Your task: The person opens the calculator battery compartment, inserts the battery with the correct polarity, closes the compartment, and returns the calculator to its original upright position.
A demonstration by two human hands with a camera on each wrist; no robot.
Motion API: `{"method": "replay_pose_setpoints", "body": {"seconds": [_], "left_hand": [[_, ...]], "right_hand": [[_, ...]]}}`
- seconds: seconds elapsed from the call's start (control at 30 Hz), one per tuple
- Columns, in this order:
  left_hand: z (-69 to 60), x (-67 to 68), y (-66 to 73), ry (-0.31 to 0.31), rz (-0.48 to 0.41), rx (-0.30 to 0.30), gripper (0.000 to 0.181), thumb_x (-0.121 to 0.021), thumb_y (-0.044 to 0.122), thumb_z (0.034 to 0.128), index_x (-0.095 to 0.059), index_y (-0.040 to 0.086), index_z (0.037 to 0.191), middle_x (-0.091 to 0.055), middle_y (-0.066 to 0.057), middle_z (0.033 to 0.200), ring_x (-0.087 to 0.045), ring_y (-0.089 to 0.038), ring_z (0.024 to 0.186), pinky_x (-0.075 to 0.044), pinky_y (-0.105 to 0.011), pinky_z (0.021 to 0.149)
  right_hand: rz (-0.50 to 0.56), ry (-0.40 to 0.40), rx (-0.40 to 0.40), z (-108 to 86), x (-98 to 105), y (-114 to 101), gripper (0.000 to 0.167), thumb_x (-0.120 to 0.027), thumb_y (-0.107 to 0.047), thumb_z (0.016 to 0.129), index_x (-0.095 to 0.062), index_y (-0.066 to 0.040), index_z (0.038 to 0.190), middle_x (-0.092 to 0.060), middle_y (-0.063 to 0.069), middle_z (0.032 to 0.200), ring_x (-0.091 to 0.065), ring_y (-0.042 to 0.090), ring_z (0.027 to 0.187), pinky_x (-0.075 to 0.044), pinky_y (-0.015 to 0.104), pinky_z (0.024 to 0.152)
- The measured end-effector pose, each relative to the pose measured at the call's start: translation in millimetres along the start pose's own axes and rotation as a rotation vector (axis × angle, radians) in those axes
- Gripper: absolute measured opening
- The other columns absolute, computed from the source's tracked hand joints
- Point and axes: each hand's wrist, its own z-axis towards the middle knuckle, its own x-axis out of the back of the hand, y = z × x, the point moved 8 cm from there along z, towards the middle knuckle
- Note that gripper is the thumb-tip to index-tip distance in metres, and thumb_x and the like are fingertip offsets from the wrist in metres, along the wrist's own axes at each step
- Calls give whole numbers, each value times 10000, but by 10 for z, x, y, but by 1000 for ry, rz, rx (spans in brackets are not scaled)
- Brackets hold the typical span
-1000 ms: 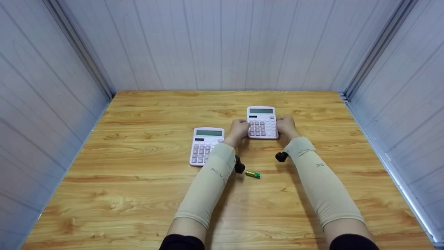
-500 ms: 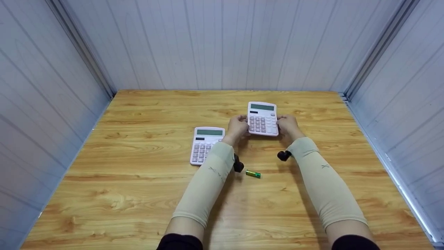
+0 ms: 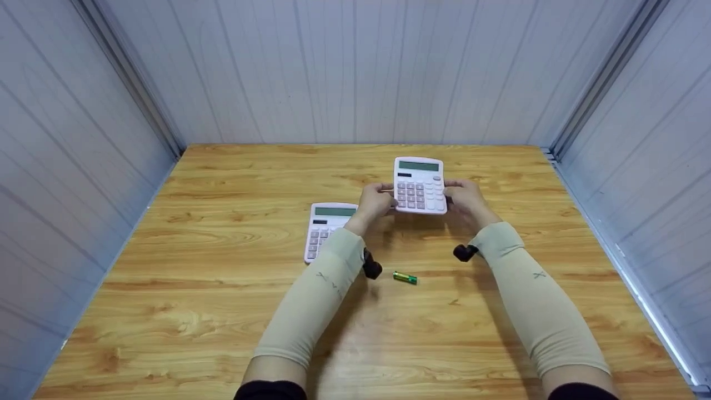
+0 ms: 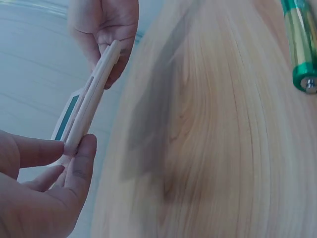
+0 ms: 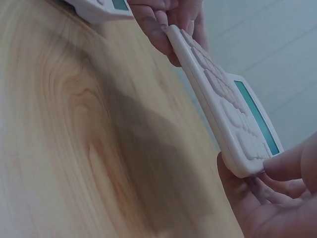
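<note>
A pale pink calculator [image 3: 420,186] is held up off the table between both hands, its screen end tipped upward. At its left edge, my left hand [image 3: 373,204] pinches it, thumb on the front and fingers behind. My right hand [image 3: 467,201] grips the opposite edge the same way. Both wrist views show thumb and fingers on either side of the calculator [image 4: 94,94], with a gap and shadow beneath it. A second pale pink calculator [image 3: 319,236] lies face up on the table, partly covered by the left forearm.
A green and gold battery [image 3: 405,278] lies on the wood-grain table [image 3: 211,289] between the forearms. White panel walls [image 3: 333,72] enclose the back and both sides of the table.
Both hands have raised the calculator from the table and tilted it. The forearms have spread apart slightly. The second calculator and the battery have stayed put.
</note>
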Motion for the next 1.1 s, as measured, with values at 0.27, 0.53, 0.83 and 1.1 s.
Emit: {"method": "replay_pose_setpoints", "body": {"seconds": [0.27,0.53,0.83,1.1], "left_hand": [[-164,-22,83,-76,-58,-22,508,-514,-179,963,-593,-100,1458,-713,-246,1323,-696,-197,960,-672,-371,902],[-287,3,83,-109,-49,-48,503,-492,-179,944,-597,-116,1432,-708,-221,1296,-689,-195,986,-665,-354,929],[-414,40,61,-119,-33,-60,547,-484,-177,937,-553,-116,1477,-661,-243,1362,-677,-209,1015,-663,-363,937],[-468,91,24,-131,-51,-49,633,-457,-187,936,-451,-112,1564,-589,-270,1484,-680,-241,1098,-661,-394,968]], "right_hand": [[50,2,11,-254,21,-85,488,-463,-37,1120,-430,100,1587,-655,102,1217,-707,98,908,-639,216,778],[74,6,52,-435,-6,-138,470,-473,-32,1124,-446,112,1571,-684,108,1179,-727,103,888,-645,224,778],[82,4,49,-567,-59,-86,470,-462,-39,1132,-442,94,1582,-660,163,1295,-726,110,945,-644,239,829],[107,29,72,-659,-120,-64,460,-466,-14,1123,-450,109,1566,-677,170,1267,-730,113,928,-650,242,817]]}}
